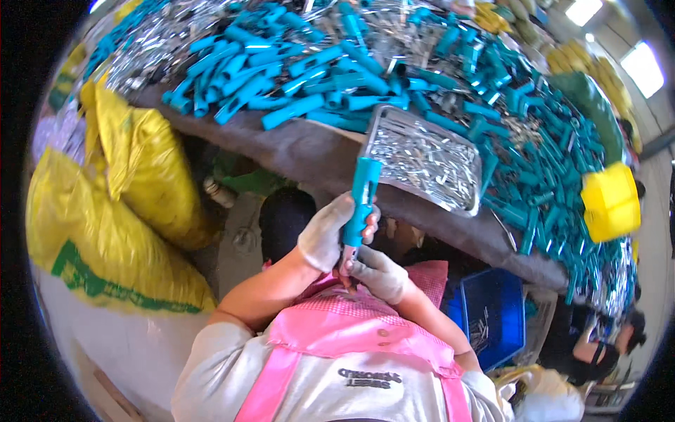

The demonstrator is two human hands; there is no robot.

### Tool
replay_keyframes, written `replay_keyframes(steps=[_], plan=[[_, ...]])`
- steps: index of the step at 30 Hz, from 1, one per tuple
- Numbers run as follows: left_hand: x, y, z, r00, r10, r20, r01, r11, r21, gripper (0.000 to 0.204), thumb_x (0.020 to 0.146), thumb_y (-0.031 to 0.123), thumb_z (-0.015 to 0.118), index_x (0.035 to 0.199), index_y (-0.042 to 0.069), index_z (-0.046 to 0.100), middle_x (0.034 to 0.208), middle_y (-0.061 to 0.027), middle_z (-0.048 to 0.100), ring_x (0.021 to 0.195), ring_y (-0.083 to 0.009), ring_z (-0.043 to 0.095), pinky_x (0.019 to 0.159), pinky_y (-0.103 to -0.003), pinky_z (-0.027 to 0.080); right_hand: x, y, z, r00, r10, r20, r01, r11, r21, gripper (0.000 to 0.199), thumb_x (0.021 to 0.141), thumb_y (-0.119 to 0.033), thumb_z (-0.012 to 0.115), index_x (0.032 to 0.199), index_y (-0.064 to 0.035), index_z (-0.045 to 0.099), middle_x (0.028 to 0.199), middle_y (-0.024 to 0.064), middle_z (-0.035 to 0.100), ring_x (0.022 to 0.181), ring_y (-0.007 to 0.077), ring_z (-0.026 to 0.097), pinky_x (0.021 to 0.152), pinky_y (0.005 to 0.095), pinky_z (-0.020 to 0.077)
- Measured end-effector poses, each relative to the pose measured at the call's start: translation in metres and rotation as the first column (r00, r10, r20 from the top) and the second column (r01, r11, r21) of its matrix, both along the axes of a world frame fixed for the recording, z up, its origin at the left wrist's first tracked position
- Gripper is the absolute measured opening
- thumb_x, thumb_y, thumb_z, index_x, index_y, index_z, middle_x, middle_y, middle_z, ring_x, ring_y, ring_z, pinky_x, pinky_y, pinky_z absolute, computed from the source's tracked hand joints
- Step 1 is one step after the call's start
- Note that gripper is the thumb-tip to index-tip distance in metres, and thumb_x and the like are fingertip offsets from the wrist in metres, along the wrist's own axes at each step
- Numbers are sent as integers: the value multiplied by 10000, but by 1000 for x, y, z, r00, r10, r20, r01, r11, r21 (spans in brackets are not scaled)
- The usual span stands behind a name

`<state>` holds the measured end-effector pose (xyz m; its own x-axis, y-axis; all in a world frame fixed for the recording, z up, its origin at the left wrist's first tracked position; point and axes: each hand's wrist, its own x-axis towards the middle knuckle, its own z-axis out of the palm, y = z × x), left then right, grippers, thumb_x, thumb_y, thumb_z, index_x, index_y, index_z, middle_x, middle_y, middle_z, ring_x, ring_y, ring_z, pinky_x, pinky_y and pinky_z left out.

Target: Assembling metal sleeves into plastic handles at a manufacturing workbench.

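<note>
My left hand (323, 235), in a pale glove with bare fingertips, is wrapped around a teal plastic tube (365, 186) with slots in its side. The tube stands nearly upright in front of my chest, its top end by the near left corner of a metal tray (481, 181). At the tube's lower end, my right hand (382, 274), gloved the same way, is closed with its fingers pinched together. A slim greyish piece shows between the tube and those fingers; its kind is unclear. Many small silvery metal pieces (422, 158) fill the tray.
Heaped teal tubes (281, 77) and shiny metal parts (158, 53) cover the dark-clothed table (281, 144). Yellow sacks (105, 232) stand at left. A blue bin (496, 302) with a few thin pieces sits at right, below a yellow container (610, 202). Another person (594, 348) is at far right.
</note>
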<state>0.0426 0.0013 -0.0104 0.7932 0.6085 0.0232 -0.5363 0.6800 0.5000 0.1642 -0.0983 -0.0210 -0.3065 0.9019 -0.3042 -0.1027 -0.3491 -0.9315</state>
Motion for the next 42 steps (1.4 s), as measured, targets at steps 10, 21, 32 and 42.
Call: replay_keyframes(steps=[10,21,32,42], plan=[[-6,22,12,978,30,207,41,943,-330,350,952,401,431,1131,105,485,885,-29,488,655,-104,455,508,-233,370,64,83,91,556,-195,808,-168,926,339,203,877,-236,545,946,-71,640,816,163,642,778,335,629,713,372,491],[-28,35,-9,927,-14,-374,36,998,51,282,894,266,492,1065,42,475,779,-94,549,543,-141,500,472,-252,407,185,276,77,16,-818,575,-191,562,805,185,802,-217,561,938,-99,605,915,145,631,883,341,607,792,411,482],[5,54,-8,870,151,-470,31,934,357,295,870,165,564,1096,14,452,786,-84,565,593,-117,518,490,-235,420,146,128,73,163,-641,750,-202,723,661,392,776,-183,661,1155,-130,576,1145,114,547,995,279,571,859,353,467],[-4,40,0,868,167,-467,25,926,378,358,873,223,589,1134,20,450,808,-89,576,599,-122,530,487,-235,428,198,201,51,96,-624,775,-129,765,631,573,754,-84,605,1298,-164,446,1259,135,514,1045,302,561,923,367,447]])
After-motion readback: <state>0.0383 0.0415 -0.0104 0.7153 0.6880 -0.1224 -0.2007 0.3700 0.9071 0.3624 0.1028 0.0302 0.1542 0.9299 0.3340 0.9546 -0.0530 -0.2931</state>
